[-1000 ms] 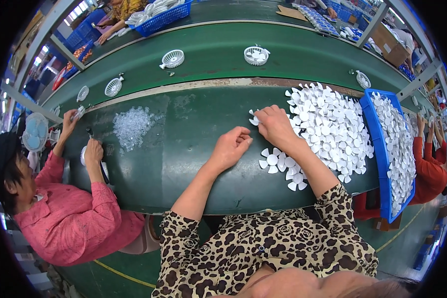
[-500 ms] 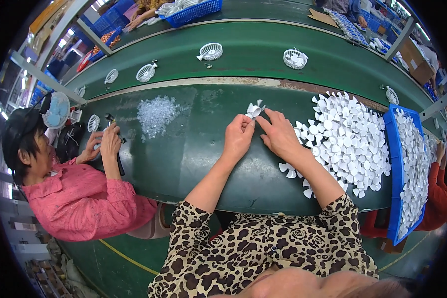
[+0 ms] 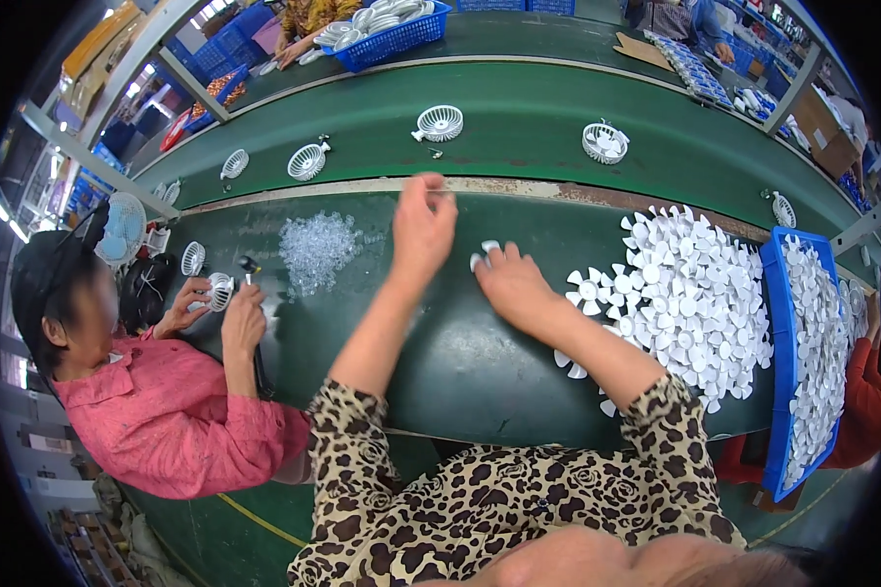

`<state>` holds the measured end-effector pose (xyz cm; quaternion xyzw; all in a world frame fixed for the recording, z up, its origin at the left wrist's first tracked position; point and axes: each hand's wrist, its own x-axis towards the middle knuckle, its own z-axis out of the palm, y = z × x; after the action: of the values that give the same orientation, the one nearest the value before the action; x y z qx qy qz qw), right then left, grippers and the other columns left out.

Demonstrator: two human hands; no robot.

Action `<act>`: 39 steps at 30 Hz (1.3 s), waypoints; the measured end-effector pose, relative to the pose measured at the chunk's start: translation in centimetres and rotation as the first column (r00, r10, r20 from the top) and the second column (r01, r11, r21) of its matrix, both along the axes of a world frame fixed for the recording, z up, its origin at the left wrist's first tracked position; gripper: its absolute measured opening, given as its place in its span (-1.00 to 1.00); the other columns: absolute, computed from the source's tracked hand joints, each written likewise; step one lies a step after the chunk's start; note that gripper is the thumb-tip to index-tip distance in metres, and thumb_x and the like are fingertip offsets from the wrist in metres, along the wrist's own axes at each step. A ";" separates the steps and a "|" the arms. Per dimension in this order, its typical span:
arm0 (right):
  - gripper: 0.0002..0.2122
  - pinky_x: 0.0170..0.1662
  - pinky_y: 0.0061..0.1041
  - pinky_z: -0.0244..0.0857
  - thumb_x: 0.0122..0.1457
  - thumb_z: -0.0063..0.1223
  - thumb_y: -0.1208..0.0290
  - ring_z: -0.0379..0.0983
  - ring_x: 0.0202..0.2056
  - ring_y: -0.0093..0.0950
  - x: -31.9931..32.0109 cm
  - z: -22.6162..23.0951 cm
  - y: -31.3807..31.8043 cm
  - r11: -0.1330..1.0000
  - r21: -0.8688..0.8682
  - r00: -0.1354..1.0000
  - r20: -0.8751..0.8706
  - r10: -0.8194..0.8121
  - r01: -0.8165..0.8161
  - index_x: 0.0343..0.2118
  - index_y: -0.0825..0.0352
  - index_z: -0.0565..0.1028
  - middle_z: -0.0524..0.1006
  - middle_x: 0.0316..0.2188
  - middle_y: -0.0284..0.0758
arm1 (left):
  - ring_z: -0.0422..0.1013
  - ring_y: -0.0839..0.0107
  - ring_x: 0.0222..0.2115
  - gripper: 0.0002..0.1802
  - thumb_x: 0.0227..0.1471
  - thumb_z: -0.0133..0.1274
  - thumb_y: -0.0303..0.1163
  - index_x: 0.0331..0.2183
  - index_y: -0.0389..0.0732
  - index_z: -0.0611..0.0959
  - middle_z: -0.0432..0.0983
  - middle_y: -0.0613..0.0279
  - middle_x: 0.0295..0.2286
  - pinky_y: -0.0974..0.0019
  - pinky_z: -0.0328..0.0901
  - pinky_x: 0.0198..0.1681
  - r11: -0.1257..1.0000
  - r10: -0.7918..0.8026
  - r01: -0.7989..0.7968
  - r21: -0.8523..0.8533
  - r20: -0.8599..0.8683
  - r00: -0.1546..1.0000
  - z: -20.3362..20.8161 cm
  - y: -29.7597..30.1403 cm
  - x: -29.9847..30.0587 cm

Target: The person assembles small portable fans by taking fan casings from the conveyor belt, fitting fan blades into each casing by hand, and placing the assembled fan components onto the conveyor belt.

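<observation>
My left hand (image 3: 425, 223) is stretched out over the far edge of the green work table, just short of a round white fan housing (image 3: 440, 123) on the belt. Its fingers are smeared by motion, so whether they hold anything is unclear. Above the table, my right hand (image 3: 519, 291) has its fingers closed on a small white fan blade (image 3: 489, 247), most of which the fingers cover. A large heap of white fan blades (image 3: 695, 303) lies to the right of it. A few loose ones sit along the heap's left side.
Small clear plastic pieces (image 3: 315, 252) are piled at left. More fan housings (image 3: 308, 162) lie on the green belt (image 3: 519, 127). A blue crate (image 3: 781, 362) of blades stands at right. Beside me at left, a co-worker in pink (image 3: 176, 421) holds a hammer (image 3: 251, 269) and a housing.
My left hand has let go of the fan blade and moved up and left toward the belt. My right hand keeps the blade, slightly lower. The co-worker's hammer has shifted right.
</observation>
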<state>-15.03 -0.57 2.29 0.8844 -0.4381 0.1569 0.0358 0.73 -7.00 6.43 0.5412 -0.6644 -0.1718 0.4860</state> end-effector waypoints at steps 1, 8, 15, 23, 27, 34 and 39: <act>-0.77 -0.37 -0.27 0.38 -0.08 -0.04 0.51 0.37 -0.27 -0.17 0.2 0.6 1.7 0.999 0.026 0.999 -0.042 0.032 -0.031 -0.33 0.49 0.46 0.42 -0.31 -0.07 | 0.40 0.07 -0.28 -0.65 -0.12 0.06 -0.49 -0.20 -0.29 0.47 0.39 -0.03 -0.25 0.13 0.30 -0.19 0.997 0.055 -0.049 -0.054 0.127 0.990 0.0 -2.2 2.0; -0.55 -0.04 -0.24 0.25 -0.11 0.10 0.51 0.19 0.09 -0.07 -1.5 1.6 12.0 0.973 0.201 0.992 0.077 0.103 -0.117 -0.05 0.39 0.39 0.30 0.03 -0.04 | 0.30 -0.06 -0.08 -0.60 -0.07 -0.02 -0.43 -0.12 -0.27 0.44 0.38 -0.10 -0.13 -0.05 0.25 -0.06 0.788 0.478 -0.615 -0.040 0.670 0.568 -4.1 -14.9 16.8; -0.55 0.03 -0.22 0.17 -0.02 0.13 0.48 0.15 0.14 -0.15 -1.8 -0.5 11.9 0.957 0.278 0.956 0.293 -0.006 -0.079 0.01 0.25 0.38 0.26 0.10 -0.19 | 0.46 0.00 -0.31 -0.64 -0.05 -0.07 -0.50 -0.12 -0.20 0.44 0.50 -0.04 -0.34 -0.05 0.34 -0.31 0.901 0.307 -0.430 -0.059 0.785 0.538 -6.1 -19.6 12.8; -0.59 0.02 -0.21 0.17 0.03 0.11 0.47 0.13 0.17 -0.15 -2.4 -1.2 11.7 0.945 0.289 0.911 0.411 0.019 -0.151 0.00 0.24 0.36 0.25 0.11 -0.18 | 0.42 0.00 -0.25 -0.73 -0.01 -0.13 -0.44 -0.27 -0.13 0.62 0.44 -0.10 -0.29 -0.08 0.28 -0.20 0.998 0.002 0.044 -0.039 0.778 0.628 -6.5 -20.1 -0.6; -0.61 0.01 -0.23 0.17 0.05 0.08 0.45 0.12 0.17 -0.15 -2.3 -2.8 11.7 0.963 0.220 0.885 0.463 0.037 -0.155 -0.02 0.24 0.34 0.22 0.11 -0.18 | 0.41 -0.08 -0.28 -0.81 -0.10 -0.04 -0.49 -0.36 -0.18 0.60 0.47 -0.15 -0.34 -0.08 0.30 -0.25 0.993 0.018 0.075 -0.090 0.754 0.656 -4.5 -16.9 -2.3; -0.67 0.02 -0.22 0.13 -0.03 0.10 0.45 0.11 0.16 -0.16 -2.4 -4.4 12.2 0.988 0.080 0.816 0.575 0.060 -0.129 -0.14 0.30 0.42 0.27 0.03 -0.14 | 0.35 -0.04 -0.30 -0.74 -0.20 0.01 -0.57 -0.32 -0.22 0.53 0.37 -0.08 -0.33 0.00 0.28 -0.31 0.970 0.016 0.189 -0.150 0.822 0.569 1.4 -1.8 -2.8; -0.71 0.02 -0.24 0.13 -0.01 0.08 0.44 0.16 0.11 -0.18 -1.8 -5.2 12.1 0.996 -0.017 0.820 0.567 0.080 -0.085 -0.17 0.30 0.43 0.32 -0.02 -0.16 | 0.36 0.04 -0.26 -0.64 -0.17 0.04 -0.54 -0.20 -0.21 0.53 0.38 0.03 -0.31 0.04 0.30 -0.25 0.916 -0.382 0.262 0.304 0.861 0.335 0.3 4.1 1.2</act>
<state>-16.84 11.58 -2.95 0.8163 -0.3909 0.4118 -0.1065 1.92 -2.91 6.70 0.4299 -0.9022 0.0205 -0.0276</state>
